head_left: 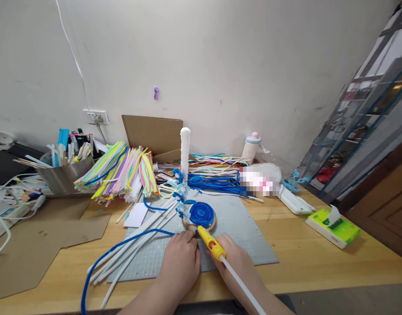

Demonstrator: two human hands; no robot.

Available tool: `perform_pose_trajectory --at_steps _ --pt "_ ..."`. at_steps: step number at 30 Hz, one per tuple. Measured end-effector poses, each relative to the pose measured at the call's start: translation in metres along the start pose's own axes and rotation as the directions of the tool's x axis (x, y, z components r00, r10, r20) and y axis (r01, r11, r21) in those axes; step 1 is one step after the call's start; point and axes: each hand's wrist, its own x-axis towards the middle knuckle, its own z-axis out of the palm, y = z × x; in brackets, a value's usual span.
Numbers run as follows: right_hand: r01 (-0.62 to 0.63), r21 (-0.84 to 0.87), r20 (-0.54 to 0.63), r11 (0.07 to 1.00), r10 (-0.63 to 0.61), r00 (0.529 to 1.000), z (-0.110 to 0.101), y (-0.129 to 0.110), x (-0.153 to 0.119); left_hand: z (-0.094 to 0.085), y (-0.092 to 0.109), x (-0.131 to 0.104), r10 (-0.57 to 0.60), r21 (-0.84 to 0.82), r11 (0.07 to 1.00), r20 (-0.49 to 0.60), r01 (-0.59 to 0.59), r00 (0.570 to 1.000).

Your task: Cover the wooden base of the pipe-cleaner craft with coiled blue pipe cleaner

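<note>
My right hand (232,258) is wrapped round a yellow hot glue gun (211,243), with a long white glue stick (240,282) running out of its back. The gun's nozzle touches or nearly touches the front edge of a round wooden base (213,226). A flat blue coil of pipe cleaner (201,213) covers much of that base. Beside the coil rises an upright white fuzzy post (185,153), with blue and white curled pieces (181,197) around its lower part. My left hand (181,258) is closed at the base's front, pinching a blue pipe cleaner (122,243) that trails left; its fingertips are partly hidden.
Under the work lies a grey cutting mat (253,245), with loose white pipe cleaners (131,251) on its left. Behind are colourful pipe cleaner bundles (122,170), a blue bundle (217,183) and a bottle (251,146). A tissue pack (333,227) sits right; cardboard (46,245) lies left.
</note>
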Motion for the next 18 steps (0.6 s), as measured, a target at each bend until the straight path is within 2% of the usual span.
perform_pose_trajectory --at_steps 18 --pt "-0.035 0.048 -0.031 0.998 0.036 0.999 -0.001 0.011 -0.009 -0.001 0.0 0.001 -0.006 -0.004 1.0 -0.001 0.006 1.0"
